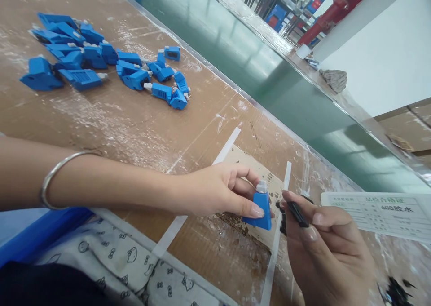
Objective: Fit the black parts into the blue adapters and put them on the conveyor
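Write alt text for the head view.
A left hand holds a blue plastic part with a light tip, over stained cardboard, while the right hand pinches a small black piece beside it. More blue parts lie loose at upper left on the brown work surface; a printed label sits at right.

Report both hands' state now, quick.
Left hand: closed on a blue plastic piece with a pale tip, thumb on its face.
Right hand: closed, pinching a small black part.
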### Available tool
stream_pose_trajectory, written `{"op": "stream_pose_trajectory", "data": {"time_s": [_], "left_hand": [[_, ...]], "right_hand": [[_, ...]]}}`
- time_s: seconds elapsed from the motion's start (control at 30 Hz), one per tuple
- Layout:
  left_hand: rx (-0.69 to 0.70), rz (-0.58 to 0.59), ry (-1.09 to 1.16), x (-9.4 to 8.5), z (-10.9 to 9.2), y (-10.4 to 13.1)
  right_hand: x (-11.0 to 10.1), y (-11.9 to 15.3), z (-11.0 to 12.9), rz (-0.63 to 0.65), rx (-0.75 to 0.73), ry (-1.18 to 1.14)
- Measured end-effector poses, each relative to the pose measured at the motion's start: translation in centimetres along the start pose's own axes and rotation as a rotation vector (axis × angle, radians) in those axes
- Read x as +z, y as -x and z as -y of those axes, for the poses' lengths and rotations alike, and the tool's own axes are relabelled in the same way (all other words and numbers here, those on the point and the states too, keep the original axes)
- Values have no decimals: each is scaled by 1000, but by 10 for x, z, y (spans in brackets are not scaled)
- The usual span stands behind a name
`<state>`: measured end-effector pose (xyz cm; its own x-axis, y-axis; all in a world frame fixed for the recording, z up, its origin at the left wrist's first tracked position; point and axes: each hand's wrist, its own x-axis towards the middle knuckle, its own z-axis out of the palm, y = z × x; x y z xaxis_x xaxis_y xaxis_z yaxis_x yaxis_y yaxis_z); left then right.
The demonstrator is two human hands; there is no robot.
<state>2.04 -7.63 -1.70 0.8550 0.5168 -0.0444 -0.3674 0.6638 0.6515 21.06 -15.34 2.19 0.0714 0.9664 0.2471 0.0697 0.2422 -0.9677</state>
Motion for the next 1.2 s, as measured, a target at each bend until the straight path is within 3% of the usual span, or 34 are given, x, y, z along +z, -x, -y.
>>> {"op": "stream_pose_trajectory", "data": {"time_s": [0.2, 0.33, 0.43, 0.57, 0.63, 0.77, 1.2], "left_hand": [[-99, -52, 10, 9, -6, 6], [-75, -35, 11, 6, -4, 4], [14, -134, -59, 5, -16, 2], [109, -372, -223, 4, -41, 0], [136, -436, -257, 4, -48, -1], [103, -453, -283, 4, -47, -3], [33, -380, -288, 3, -39, -2]], "right_hand": [[1, 4, 0, 11, 21, 31], [-5, 7, -4, 13, -21, 163], [-17, 3, -9, 39, -166, 451], [-28, -5, -10, 196, -386, 1028], [-29, -8, -8, 248, -459, 1192], [-25, -8, -6, 268, -537, 1280], [-26, -10, -7, 338, -565, 1318]]}}
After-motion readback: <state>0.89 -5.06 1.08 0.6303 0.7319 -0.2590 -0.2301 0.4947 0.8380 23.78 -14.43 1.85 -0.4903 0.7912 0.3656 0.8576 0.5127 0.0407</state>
